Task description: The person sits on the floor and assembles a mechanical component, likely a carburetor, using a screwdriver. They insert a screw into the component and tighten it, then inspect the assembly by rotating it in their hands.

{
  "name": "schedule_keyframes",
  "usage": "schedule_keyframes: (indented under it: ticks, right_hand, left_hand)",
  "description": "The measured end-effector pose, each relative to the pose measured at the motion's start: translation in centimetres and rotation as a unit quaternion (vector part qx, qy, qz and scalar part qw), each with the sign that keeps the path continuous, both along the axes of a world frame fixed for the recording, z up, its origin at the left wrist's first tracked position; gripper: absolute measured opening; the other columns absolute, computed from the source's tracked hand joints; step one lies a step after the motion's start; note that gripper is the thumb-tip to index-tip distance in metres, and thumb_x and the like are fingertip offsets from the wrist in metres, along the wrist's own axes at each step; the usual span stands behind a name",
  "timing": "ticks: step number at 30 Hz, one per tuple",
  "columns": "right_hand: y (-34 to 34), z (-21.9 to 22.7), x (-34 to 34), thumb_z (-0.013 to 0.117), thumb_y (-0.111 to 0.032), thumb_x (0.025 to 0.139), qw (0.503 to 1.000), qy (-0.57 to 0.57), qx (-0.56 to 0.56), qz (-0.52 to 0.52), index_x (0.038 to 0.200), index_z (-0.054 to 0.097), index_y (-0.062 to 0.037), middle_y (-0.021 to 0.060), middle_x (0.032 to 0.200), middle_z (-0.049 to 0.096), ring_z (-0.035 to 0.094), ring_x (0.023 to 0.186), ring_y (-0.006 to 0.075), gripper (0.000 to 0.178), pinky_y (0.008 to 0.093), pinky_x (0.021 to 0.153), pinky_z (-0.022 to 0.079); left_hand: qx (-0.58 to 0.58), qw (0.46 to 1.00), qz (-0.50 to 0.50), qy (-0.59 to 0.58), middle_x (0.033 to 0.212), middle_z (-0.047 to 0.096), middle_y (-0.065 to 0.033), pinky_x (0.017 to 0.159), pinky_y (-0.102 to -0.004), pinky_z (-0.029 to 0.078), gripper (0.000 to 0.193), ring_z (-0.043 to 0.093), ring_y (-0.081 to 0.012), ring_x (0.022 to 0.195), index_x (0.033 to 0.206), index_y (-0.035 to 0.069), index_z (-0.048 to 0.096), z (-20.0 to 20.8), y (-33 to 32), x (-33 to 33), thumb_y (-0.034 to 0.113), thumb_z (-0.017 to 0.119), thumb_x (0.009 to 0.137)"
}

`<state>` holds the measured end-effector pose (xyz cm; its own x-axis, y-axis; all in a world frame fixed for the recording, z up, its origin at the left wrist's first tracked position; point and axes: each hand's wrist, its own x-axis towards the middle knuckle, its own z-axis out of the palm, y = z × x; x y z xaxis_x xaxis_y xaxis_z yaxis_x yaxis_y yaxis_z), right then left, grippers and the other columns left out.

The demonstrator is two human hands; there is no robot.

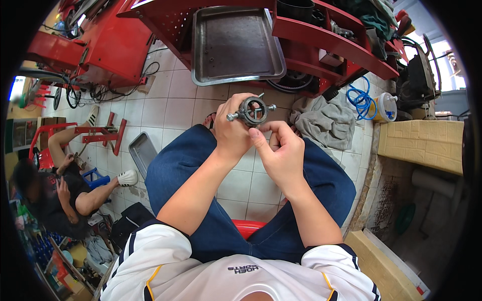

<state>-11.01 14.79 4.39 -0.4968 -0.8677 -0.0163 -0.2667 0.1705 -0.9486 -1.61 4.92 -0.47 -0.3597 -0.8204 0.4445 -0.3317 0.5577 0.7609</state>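
Observation:
A round dark metal ring (254, 121) with several bolts sticking out of its sides sits between my hands, above the floor and between my knees. My left hand (229, 126) is closed around it from the left and below, and its fingertips are partly hidden behind the metal. My right hand (283, 150) has thumb and bent forefinger at the ring's lower edge, pinching there. Anything small between those fingertips is covered. One bolt (232, 116) points out to the left, and another (271, 107) points right.
A metal tray (240, 79) lies ahead at the red workbench (331, 42). Grey cloth (326, 123), a blue hose (360, 100) and a white-lidded tub (387, 108) are on the right. Another person (60, 195) sits at left, near a smaller tray (144, 150).

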Motion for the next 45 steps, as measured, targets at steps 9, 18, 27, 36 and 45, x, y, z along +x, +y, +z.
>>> schedule_keyframes:
  ticks: [9,18,27,36,45]
  right_hand:
    - [0.6,-0.2,-0.6,0.075,-0.018,0.092,0.997,-0.038,0.044,0.05,0.088,0.068,0.0004,-0.0046,0.054,0.04,0.037,0.051,0.0043,0.02,0.0264,0.048,0.029]
    - [-1.7,-2.7,-4.3,0.073,-0.024,0.098,0.924,-0.369,-0.013,-0.097,0.114,0.072,0.0005,-0.0126,0.067,0.047,0.03,0.051,-0.0011,0.029,0.0214,0.046,0.021]
    - [-2.4,-4.0,-2.4,0.074,-0.022,0.097,0.928,-0.366,-0.049,-0.055,0.105,0.071,-0.0021,-0.0117,0.068,0.049,0.033,0.051,-0.0013,0.022,0.0205,0.046,0.021]
    - [-4.5,-5.5,-5.4,0.071,-0.017,0.098,0.962,-0.272,-0.022,0.016,0.105,0.071,-0.0022,-0.0087,0.074,0.058,0.041,0.059,-0.0007,0.017,0.0191,0.05,0.028]
    - [-20.3,-7.9,-6.2,0.075,-0.025,0.089,0.971,0.164,0.068,0.163,0.101,0.074,0.0055,0.011,0.074,0.068,0.062,0.07,0.0153,0.032,0.0318,0.066,0.048]
  left_hand:
    - [0.044,0.998,0.053,0.008,0.091,0.072,-0.008,0.074,-0.0373,0.049,0.018,0.069,-0.0247,0.082,0.104,0.006,0.064,-0.5,-1.1,-0.1,0.006,0.069,0.087]
    - [0.351,0.889,-0.099,0.276,0.092,0.07,-0.012,0.069,-0.0267,0.049,0.018,0.058,-0.0089,0.074,0.108,0.004,0.055,-0.7,-1.8,-0.3,-0.006,0.058,0.093]
    - [0.241,0.946,-0.113,0.183,0.085,0.062,-0.0029,0.071,-0.0283,0.049,0.022,0.06,-0.0114,0.081,0.097,0.005,0.057,-0.6,0.4,0.0,-0.005,0.068,0.079]
    - [0.289,0.946,-0.136,0.053,0.082,0.07,-0.0211,0.072,-0.046,0.053,0.026,0.068,-0.0448,0.085,0.1,0.005,0.059,1.0,-1.8,1.1,0.017,0.074,0.081]
    - [0.315,0.943,0.006,0.108,0.087,0.074,-0.0175,0.077,-0.0398,0.054,0.017,0.074,-0.0352,0.088,0.097,0.001,0.064,0.9,-2.5,1.3,0.005,0.071,0.083]
